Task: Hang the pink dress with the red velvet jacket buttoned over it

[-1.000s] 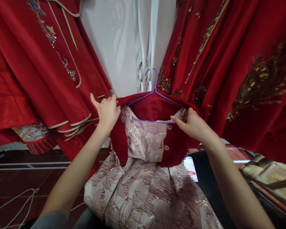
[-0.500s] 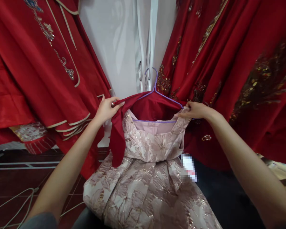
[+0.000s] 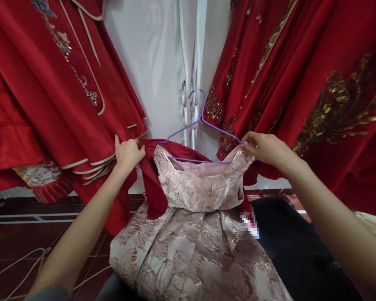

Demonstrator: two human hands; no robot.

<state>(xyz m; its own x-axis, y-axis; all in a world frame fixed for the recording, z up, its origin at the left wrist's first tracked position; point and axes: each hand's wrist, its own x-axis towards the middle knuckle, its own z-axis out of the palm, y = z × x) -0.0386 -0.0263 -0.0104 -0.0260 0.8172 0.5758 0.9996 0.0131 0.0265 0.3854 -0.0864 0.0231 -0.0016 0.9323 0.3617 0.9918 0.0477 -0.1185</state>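
A pale pink brocade dress point(image 3: 194, 225) hangs on a purple wire hanger point(image 3: 203, 125) in front of me. A dark red velvet jacket point(image 3: 153, 184) lies half off the hanger, bunched at the dress's left shoulder. My left hand point(image 3: 127, 154) is closed on the jacket's red cloth at the left. My right hand point(image 3: 263, 147) pinches the dress's right shoulder at the hanger's end. A blurred white tag point(image 3: 249, 223) dangles at the dress's right side.
Red embroidered robes point(image 3: 59, 92) hang at the left and more red gowns with gold embroidery point(image 3: 316, 92) at the right. A white wall and white metal rack point(image 3: 191, 62) stand behind. White cables point(image 3: 21, 263) lie on the dark red floor. Black fabric point(image 3: 288, 238) sits at lower right.
The red jacket has slid off the hanger's right side and top, leaving the hanger bare. My left hand pulled the cloth down and left; my right hand stayed on the dress's shoulder.
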